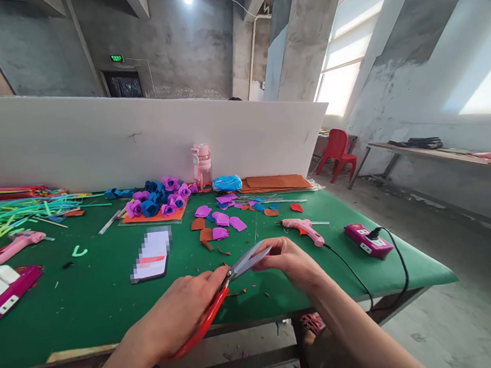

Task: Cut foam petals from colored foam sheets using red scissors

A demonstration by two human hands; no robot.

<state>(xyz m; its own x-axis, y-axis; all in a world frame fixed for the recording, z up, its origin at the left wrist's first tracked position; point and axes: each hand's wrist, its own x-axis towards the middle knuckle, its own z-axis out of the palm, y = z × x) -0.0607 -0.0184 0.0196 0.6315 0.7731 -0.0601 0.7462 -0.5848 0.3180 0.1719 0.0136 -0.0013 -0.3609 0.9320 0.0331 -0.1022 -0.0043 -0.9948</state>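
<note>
My left hand [183, 304] is closed round the red handles of a pair of scissors [215, 313]. Their blades are slightly apart and point up and to the right. Beside the blade tips, my right hand [286, 259] is closed in a pinch; whatever its fingers hold is hidden. A small brown scrap shows by the fingertips of my left hand. Beyond the blades lie loose purple petal-shaped pieces [220, 218] and brown ones [206, 234]. Thin brown offcuts are scattered on the green table [109, 304] under my hands.
A pink glue gun [305, 228] is corded towards a magenta power strip [368, 241] at right. A phone [152, 255] lies left of centre. Purple and blue flowers [159, 198], a pink bottle [202, 166] and brown sheets [274, 183] line the back. Another glue gun [17, 245] lies left.
</note>
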